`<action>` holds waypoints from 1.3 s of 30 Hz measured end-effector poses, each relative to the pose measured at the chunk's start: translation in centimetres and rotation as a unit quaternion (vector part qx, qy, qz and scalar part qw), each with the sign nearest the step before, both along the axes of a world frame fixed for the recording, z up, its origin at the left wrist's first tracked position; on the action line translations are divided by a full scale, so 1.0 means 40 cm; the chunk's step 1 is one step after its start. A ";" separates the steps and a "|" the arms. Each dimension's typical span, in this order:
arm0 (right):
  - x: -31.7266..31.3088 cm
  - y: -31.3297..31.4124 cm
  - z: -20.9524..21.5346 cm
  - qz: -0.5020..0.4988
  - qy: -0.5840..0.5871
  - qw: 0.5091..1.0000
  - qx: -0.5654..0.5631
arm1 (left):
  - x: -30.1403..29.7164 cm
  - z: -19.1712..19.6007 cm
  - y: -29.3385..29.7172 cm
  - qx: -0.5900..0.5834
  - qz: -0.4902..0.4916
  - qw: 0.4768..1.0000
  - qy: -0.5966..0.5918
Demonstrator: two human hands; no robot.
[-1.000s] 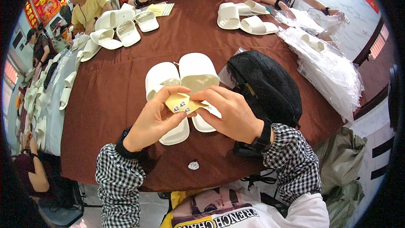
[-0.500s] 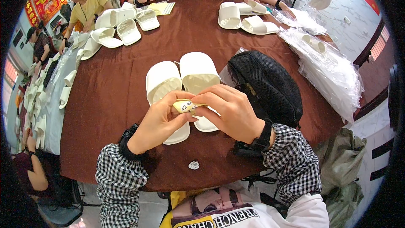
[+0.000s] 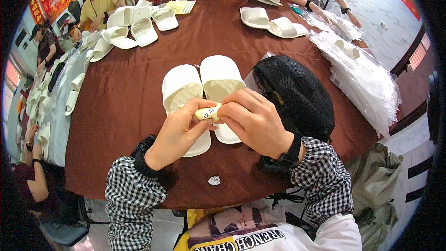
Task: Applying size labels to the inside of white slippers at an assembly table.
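Note:
My left hand [image 3: 173, 132] is closed on a folded yellow strip of stickers [image 3: 207, 112] with printed white labels, held above a pair of slippers. The fingertips of my right hand [image 3: 260, 122] pinch the strip's right end; whether a label is between them I cannot make out. Beneath my hands, the left white slipper [image 3: 182, 80] and the right white slipper [image 3: 220, 70] lie side by side, toe ends away from me. My hands hide part of both footbeds. Nearer to me, a small round white label [image 3: 214, 180] lies on the brown tablecloth [image 3: 125, 107].
A black mesh bag [image 3: 297, 95] stands right of the slippers. More white slippers [image 3: 144, 31] and a yellow sticker sheet [image 3: 180, 6] lie far left. Beyond the bag is a pile of clear plastic bags [image 3: 362, 76]. Co-workers sit across the table and at the left.
The strip has tilted, its right end rising slightly with my right fingers. Across the table, a co-worker has lifted a slipper pair. The person at far right no longer holds up a plastic bag.

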State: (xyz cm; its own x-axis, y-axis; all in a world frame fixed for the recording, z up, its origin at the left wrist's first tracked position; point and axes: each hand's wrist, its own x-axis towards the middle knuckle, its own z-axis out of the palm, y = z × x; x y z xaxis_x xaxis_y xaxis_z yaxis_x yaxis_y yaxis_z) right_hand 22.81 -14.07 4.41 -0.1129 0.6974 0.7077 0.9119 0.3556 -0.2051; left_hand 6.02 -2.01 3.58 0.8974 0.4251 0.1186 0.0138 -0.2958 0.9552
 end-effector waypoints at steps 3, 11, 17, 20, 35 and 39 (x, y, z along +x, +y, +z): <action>-0.006 0.002 0.003 0.001 0.008 1.000 -0.004 | -0.003 0.010 -0.001 0.020 0.007 1.000 0.006; -0.006 -0.004 0.010 0.016 0.080 0.996 -0.025 | -0.001 0.014 -0.002 0.049 0.022 0.999 -0.005; 0.054 0.005 0.004 -0.019 0.295 0.942 -0.158 | -0.011 0.005 0.016 -0.032 0.081 0.986 -0.143; 0.096 0.010 -0.019 -0.029 0.330 0.919 -0.215 | -0.013 0.022 0.017 -0.031 0.109 0.971 -0.212; 0.094 0.051 -0.042 -0.080 0.239 0.909 -0.334 | -0.033 0.028 0.048 -0.009 0.175 0.945 -0.278; 0.085 0.050 -0.045 -0.087 0.235 0.916 -0.313 | -0.030 0.019 0.052 0.013 0.172 0.943 -0.283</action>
State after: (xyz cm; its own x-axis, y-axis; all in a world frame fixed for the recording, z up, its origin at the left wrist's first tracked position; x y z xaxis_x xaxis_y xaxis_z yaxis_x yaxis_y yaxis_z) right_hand 26.22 -12.08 2.63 0.2527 0.9617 0.1060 0.7030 -0.1072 -0.7031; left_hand 4.84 0.08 4.32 0.4961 0.6705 0.5517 -0.3973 -0.3897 0.8308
